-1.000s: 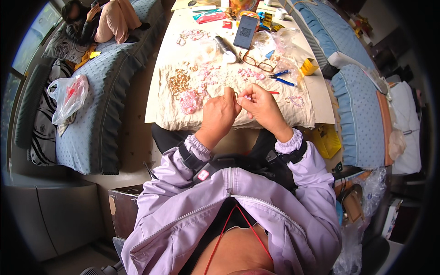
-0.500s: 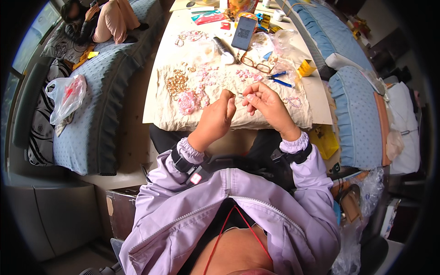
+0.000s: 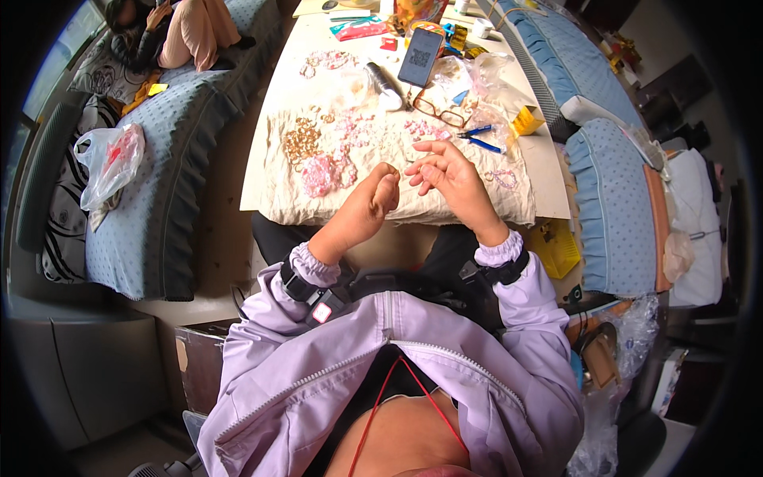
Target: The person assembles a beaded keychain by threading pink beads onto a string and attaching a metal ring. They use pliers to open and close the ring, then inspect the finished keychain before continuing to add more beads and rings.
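My left hand point(image 3: 367, 208) is closed above the front edge of the cloth, thumb against the curled fingers. A tiny glint shows at its fingertips, too small to name. Just to its right my right hand point(image 3: 455, 184) has its index finger stretched out and the other fingers loosely bent and apart. I make out nothing held in it. Beyond my left hand lie a heap of pink beads point(image 3: 319, 175) and a pile of gold-coloured rings point(image 3: 300, 143). More loose pink beads point(image 3: 425, 129) are scattered past my fingers. A pink bead bracelet point(image 3: 502, 178) rests right of my right hand.
A cream cloth point(image 3: 278, 203) covers the table's near part. Blue-handled pliers point(image 3: 482, 140), glasses point(image 3: 437, 111), a phone point(image 3: 420, 57), a dark bottle-like thing point(image 3: 385, 86) and a small yellow box point(image 3: 525, 122) lie beyond. A person point(image 3: 187, 36) reclines on the left sofa point(image 3: 147, 215).
My right hand's fingers have loosened and spread from a pinch on a thin, shiny thing. My left hand has moved slightly left and nearer to me, its fingers still closed.
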